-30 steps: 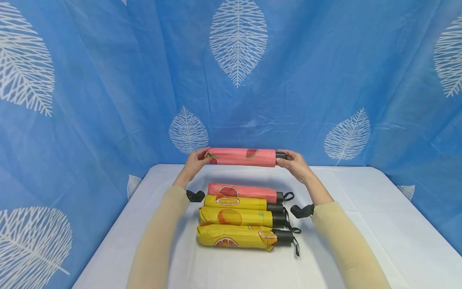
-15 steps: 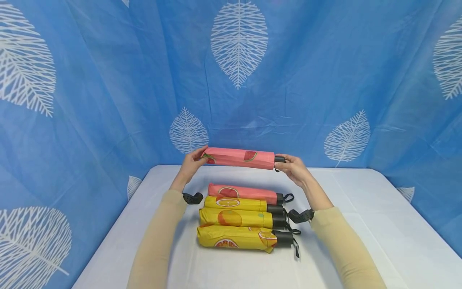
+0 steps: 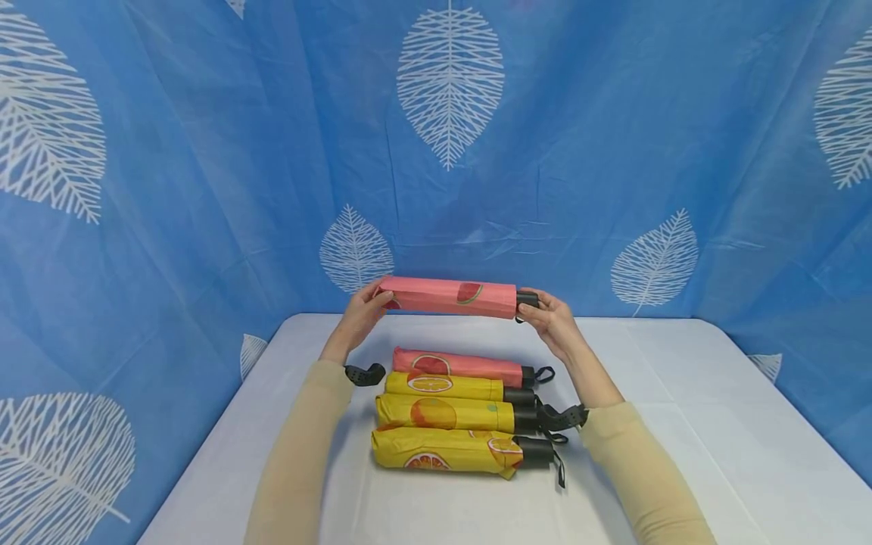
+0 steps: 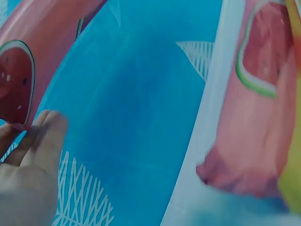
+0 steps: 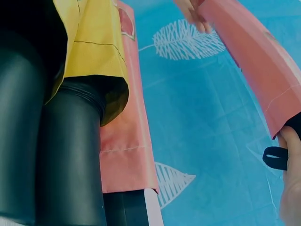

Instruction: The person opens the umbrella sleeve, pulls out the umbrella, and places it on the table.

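Held up over the back of the table is a folded pink umbrella [image 3: 443, 296] with watermelon slices on its sleeve. My left hand [image 3: 359, 314] grips its left end, thumb in front. At the other end my right hand [image 3: 553, 322] pinches the black handle [image 3: 527, 300], and a wrist strap [image 5: 275, 158] hangs from it in the right wrist view. Below lies a second pink umbrella [image 3: 456, 365], rearmost in a row. In front of it are yellow citrus-print umbrellas: a back one [image 3: 446, 384], a middle one [image 3: 446, 412] and a front one [image 3: 443, 450]. Their handles all point right.
The umbrellas lie on a white-covered table [image 3: 681, 424]. Blue cloth [image 3: 559, 151] with white leaf prints hangs behind it and on both sides. Black wrist cameras [image 3: 365, 375] sit at both cuffs, the right one overlapping the yellow umbrellas' straps in the head view.
The held umbrella has shifted slightly left, and its right end sits a little lower than a second ago. Both hands moved with it. The row of umbrellas stays put.
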Tool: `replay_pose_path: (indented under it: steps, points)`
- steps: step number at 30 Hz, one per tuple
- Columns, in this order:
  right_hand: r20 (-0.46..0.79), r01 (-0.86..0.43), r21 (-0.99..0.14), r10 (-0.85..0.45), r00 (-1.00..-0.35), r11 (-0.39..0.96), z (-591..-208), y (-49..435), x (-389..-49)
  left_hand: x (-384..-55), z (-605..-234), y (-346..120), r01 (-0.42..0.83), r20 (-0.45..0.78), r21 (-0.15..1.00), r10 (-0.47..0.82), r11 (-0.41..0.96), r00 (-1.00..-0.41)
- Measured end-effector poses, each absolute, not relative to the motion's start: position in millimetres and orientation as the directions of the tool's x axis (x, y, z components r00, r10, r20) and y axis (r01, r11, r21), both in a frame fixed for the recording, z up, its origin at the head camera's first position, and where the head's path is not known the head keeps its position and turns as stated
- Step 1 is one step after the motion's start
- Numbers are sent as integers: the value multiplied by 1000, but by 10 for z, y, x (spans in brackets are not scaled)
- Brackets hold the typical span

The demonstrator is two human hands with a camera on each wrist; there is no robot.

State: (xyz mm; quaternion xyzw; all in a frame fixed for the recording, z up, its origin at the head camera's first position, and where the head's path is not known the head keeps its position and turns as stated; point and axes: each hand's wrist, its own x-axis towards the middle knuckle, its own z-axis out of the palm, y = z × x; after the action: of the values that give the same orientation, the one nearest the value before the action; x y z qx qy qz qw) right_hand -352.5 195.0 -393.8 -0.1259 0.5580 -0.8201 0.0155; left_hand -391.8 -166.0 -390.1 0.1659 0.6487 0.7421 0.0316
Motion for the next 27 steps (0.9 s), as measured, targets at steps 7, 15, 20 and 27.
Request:
replay_pose_path:
  steps: [7,15,20,27]
  points:
    - [228,-151,-924,-188,-955,-351,-3956,1986,-3512,-3885,-3870,-1622,147,206,972,360,-186,-910]
    - [224,-140,-919,-196,-955,-367,-3996,2094,-3519,-3756,-3775,-1638,189,224,974,368,-128,-902]
    - [207,-126,-916,-181,-961,-382,-4019,2179,-3513,-3736,-3769,-1673,208,240,970,358,-127,-902]
    - [211,-132,-911,-165,-964,-391,-4067,2268,-3514,-3737,-3789,-1731,204,232,972,312,-120,-921]
